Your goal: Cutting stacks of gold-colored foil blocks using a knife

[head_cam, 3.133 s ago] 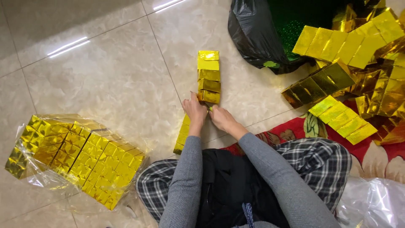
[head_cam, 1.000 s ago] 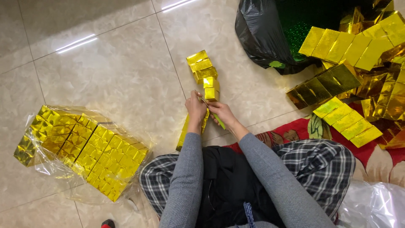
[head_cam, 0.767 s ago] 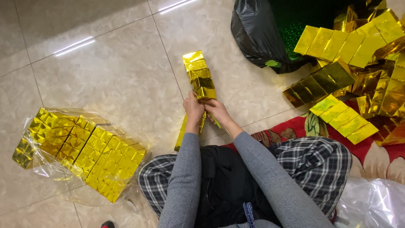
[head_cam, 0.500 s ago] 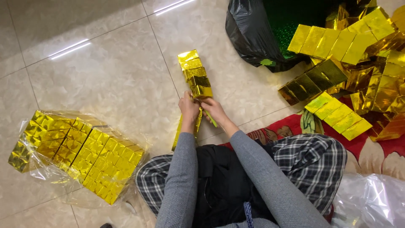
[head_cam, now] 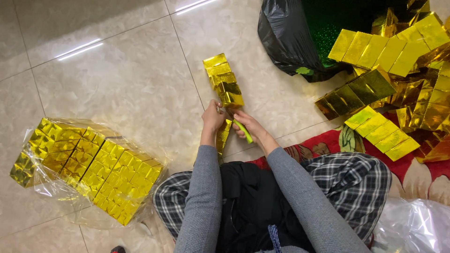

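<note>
Both hands pinching the gold foil strip point(head_cam: 224, 82): left hand point(head_cam: 212, 118) steadying, right hand point(head_cam: 248, 126) gripping green tool point(head_cam: 243, 131); best kept taut.

- One gold foil strip point(head_cam: 223, 80) of about five folded blocks lies on the floor at 12 o'clock from the hands.
- Two hands: the left hand point(head_cam: 212, 117) and the right hand point(head_cam: 248, 124), both at that strip's near end.
- One green tool point(head_cam: 243, 131), in the right hand.
- One clear bag point(head_cam: 61, 187) at 9 o'clock, packed with gold blocks in several rows; too many to count exactly.
- One black bag point(head_cam: 286, 37) at 1 o'clock.
- At least four loose gold strips at 2 o'clock, one being a flat strip point(head_cam: 382, 138) of about five blocks; the pile behind is too tangled to count.
- One red mat point(head_cam: 323, 145) at 3 o'clock.
</note>
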